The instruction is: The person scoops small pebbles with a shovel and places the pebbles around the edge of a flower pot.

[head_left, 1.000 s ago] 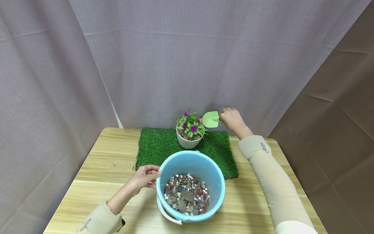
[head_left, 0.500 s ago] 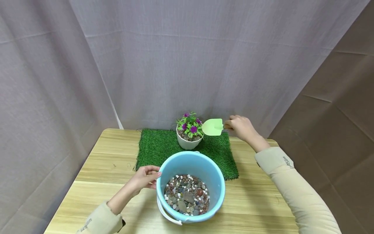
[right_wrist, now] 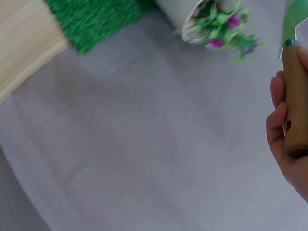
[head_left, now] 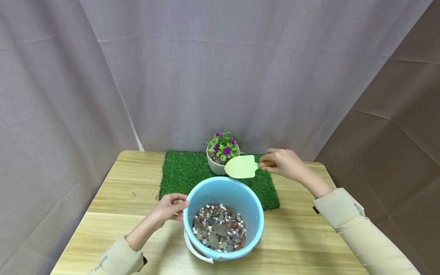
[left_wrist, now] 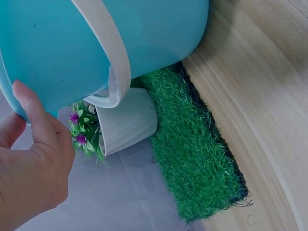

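My right hand point(head_left: 283, 163) grips the wooden handle point(right_wrist: 296, 96) of a small trowel point(head_left: 241, 167) with a pale green blade. The blade hangs above the far rim of a light blue bucket point(head_left: 256, 229), in front of the flower pot, and no stones show on it. At the bucket's left rim, my left hand point(head_left: 170, 208) pinches the edge between thumb and fingers. Mixed pebbles point(head_left: 220, 229), grey, brown and white, cover the bucket's bottom. Behind the bucket stands a white pot point(left_wrist: 127, 120) with purple flowers point(head_left: 226, 151) and brown stones inside.
A green turf mat point(head_left: 185, 168) lies under the pot and reaches behind the bucket. The bucket's white handle point(head_left: 197, 250) hangs down at its near left side. All stands on a wooden table point(head_left: 120, 202), with a grey curtain point(head_left: 220, 76) behind.
My right hand has drawn the trowel nearer, from beside the pot's right rim down toward the bucket's far rim. My left hand has stayed on the bucket.
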A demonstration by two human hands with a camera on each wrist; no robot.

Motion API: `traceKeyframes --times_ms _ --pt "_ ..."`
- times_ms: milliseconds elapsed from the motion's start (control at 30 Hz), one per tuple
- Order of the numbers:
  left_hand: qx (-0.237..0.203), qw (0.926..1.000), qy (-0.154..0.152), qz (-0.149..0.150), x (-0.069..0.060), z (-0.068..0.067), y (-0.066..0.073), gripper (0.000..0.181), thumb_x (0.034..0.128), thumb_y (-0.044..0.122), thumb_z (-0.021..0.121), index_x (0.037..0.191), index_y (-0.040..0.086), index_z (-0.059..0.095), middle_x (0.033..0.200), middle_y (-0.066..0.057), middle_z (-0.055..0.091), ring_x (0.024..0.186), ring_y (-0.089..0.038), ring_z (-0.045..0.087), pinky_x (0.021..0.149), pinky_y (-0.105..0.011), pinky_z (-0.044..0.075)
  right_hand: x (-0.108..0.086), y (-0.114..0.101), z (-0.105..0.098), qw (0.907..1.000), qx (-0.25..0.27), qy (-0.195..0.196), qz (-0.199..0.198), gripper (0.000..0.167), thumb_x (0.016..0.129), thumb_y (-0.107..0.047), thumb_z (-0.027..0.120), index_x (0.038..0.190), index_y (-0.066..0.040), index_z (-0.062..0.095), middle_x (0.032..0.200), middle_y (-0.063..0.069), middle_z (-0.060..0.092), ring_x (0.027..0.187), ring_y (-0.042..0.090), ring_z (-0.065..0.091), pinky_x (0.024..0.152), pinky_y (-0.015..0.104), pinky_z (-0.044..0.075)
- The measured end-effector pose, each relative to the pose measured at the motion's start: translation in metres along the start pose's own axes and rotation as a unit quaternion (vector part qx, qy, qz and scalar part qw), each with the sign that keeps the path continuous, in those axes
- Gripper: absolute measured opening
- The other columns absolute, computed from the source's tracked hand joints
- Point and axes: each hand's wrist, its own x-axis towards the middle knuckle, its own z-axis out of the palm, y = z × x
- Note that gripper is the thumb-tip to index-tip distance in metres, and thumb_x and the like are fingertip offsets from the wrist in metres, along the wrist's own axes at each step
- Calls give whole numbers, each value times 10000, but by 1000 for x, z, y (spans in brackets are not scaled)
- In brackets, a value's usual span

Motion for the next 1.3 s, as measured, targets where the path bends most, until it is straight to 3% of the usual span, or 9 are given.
traceKeyframes --times_ms 200,400,667,800,1100,1300 --pt "13 10000 -20 -5 -2 0 4 431 933 119 565 1242 -161 452 949 -150 655 636 -72 614 633 -266 631 -4 -30 6 9977 103 -254 -616 173 733 -146 792 896 -123 738 774 -39 617 659 70 607 528 177 535" --pt "-13 10000 -9 -41 -2 2 3 434 936 124 562 1243 -161 449 975 -187 647 641 -77 615 635 -268 631 -8 -60 24 9917 115 -654 -1104 111 737 -127 779 765 -178 684 687 -75 537 592 9 528 473 102 438" --pt "-146 9998 -95 28 -2 2 0 447 935 116 559 1250 -175 431 917 -109 662 634 -70 622 633 -257 629 -16 -82 49 9864 68 -1076 -1244 151 747 -119 761 703 -203 644 666 -91 511 561 -23 427 477 92 407" --pt "-83 9999 -56 55 -3 1 2 453 932 123 564 1254 -169 435 895 -68 666 635 -73 624 627 -260 629 -17 -88 58 9845 96 -1198 -1277 246 748 -110 755 631 -214 566 632 -87 453 538 -10 320 466 85 308" --pt "-105 9999 -48 33 -1 1 0 438 931 117 565 1241 -166 444 898 -75 665 642 -77 617 633 -262 629 -13 -94 86 9848 320 -1237 -1177 269 702 -28 684 574 -203 526 601 -97 424 545 -2 310 467 73 273" --pt "-74 10000 49 27 4 -1 -6 439 914 156 605 1216 -138 483 882 -82 657 637 -84 622 622 -262 628 -5 -97 103 9877 330 -960 -1191 249 677 -74 711 567 -205 530 600 -102 421 542 0 328 459 85 278"
